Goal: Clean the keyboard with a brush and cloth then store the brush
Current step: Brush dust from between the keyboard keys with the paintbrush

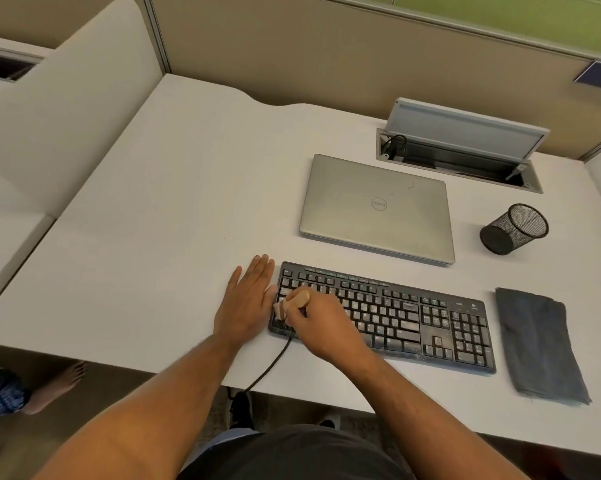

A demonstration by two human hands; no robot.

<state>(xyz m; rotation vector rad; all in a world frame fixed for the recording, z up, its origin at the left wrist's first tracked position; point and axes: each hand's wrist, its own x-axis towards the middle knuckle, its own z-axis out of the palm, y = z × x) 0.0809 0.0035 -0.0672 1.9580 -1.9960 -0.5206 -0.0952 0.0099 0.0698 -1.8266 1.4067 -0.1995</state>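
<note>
Head view: right hand (321, 322) grips brush (292, 303) on keyboard (413, 317); left hand (245, 299) flat on desk (153, 220); mesh cup's (515, 228) contents unclear.

I log: right hand (318, 317) gripping wooden-handled brush (293, 301) on black corded keyboard (396, 317); left hand (247, 299) flat on white desk (146, 237); folded grey cloth (538, 344) right of keyboard.
</note>
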